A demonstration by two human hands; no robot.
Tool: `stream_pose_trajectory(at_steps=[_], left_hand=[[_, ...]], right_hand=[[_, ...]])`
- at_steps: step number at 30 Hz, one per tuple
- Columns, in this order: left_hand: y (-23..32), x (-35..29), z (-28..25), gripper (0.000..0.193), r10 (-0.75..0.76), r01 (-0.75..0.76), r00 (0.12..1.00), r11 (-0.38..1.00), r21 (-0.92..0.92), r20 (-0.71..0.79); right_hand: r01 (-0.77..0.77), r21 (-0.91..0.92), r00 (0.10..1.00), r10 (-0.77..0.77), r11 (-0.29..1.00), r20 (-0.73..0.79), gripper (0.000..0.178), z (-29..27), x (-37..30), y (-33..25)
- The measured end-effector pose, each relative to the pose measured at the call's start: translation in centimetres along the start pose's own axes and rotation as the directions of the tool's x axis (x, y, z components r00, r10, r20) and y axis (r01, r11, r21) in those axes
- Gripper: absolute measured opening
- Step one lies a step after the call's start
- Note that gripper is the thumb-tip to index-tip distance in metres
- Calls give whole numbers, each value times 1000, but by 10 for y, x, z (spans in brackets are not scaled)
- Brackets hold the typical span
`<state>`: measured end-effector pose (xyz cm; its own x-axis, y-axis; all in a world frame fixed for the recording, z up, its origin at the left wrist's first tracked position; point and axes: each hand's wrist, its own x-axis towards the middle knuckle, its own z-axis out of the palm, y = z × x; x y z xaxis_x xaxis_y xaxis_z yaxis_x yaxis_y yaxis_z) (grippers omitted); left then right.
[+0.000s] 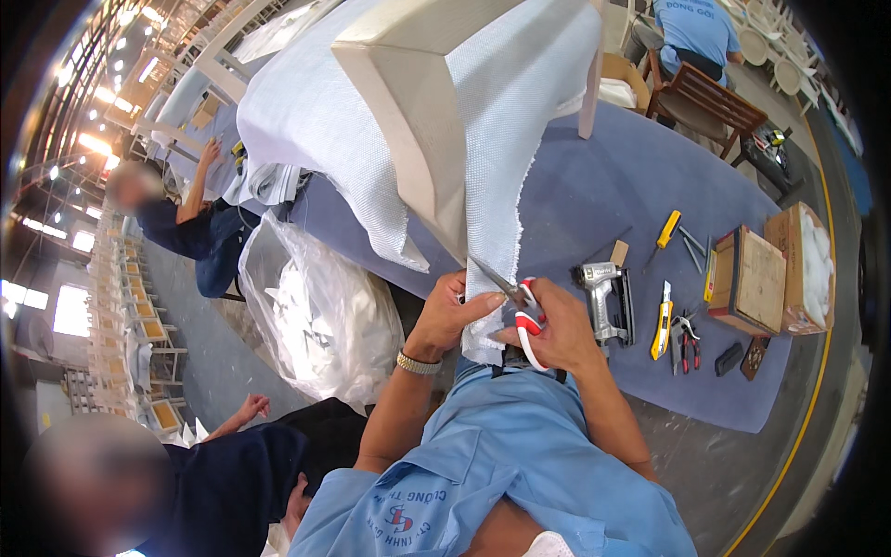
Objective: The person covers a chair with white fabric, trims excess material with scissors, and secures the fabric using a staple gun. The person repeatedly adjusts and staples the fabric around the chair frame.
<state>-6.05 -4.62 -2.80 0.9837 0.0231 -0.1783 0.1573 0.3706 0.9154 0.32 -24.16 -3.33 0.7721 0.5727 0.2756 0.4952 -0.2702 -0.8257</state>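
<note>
A pale woven fabric is draped over a light wooden chair frame on the table, and a strip of it hangs past the near edge. My left hand pinches this strip close to my waist. In my right hand are scissors with red and white handles, gripped by the loops. Their blades point up and left across the strip, just beside my left thumb. Whether the blades are biting into the cloth, I cannot tell.
On the blue-covered table, right of my hands, lie a staple gun, a yellow utility knife, pliers and cardboard boxes. A clear plastic bag of scraps stands at left. Other people sit left and far right.
</note>
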Motion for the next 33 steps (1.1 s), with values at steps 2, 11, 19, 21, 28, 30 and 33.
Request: stream_pose_trajectory(at_steps=[2,11,19,21,28,30,33], left_hand=[[-1,1,-3,28,-7,7,1000,1000,-12,5],[-47,18,-8,36,172,-99,984,768,-633,54],[-32,24,24,31,163,-189,982,878,-441,-98],[-29,25,31,34,176,-207,978,877,-433,-111],[-37,36,43,39,185,-237,967,905,-353,-174],[-39,36,43,37,183,-229,969,920,-318,-169],[-35,36,48,38,189,-242,962,926,-291,-197]], right_hand=[[-19,-15,1000,19,1000,13,52,0,-5,2],[-171,-178,985,175,969,6,56,-15,-8,-24],[-168,-393,985,172,904,-25,64,-37,2,-40],[-112,-470,993,117,876,-19,66,-42,7,-42],[-188,-467,978,208,864,-9,46,-54,12,-49],[-168,-452,983,182,876,-14,45,-53,9,-46],[-159,-484,984,179,860,-5,45,-51,13,-54]])
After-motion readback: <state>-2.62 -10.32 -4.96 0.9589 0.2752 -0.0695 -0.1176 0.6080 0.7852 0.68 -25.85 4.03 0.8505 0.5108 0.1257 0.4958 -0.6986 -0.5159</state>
